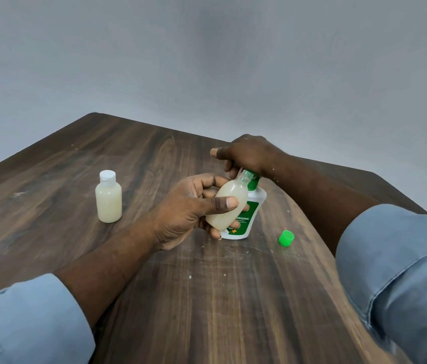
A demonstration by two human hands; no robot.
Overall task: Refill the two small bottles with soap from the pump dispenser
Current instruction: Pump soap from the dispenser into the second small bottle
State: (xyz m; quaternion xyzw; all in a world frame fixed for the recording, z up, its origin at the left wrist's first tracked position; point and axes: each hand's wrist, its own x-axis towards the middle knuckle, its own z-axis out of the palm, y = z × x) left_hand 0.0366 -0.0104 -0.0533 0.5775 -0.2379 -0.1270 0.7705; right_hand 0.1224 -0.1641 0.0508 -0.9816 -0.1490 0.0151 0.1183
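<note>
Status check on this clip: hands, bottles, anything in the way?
Left hand tilts open small bottle to pump nozzle. Right hand on pump dispenser. Capped bottle looks full; green cap lies aside. Nothing obstructing.

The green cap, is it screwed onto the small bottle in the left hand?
No, the green cap lies loose on the table, apart from the bottle tilted in the left hand.

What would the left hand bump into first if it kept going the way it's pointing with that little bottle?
Probably the pump dispenser: the left hand tilts the open small bottle up-right at its green pump head, under the right hand. They look almost touching; depth is unclear.
</note>
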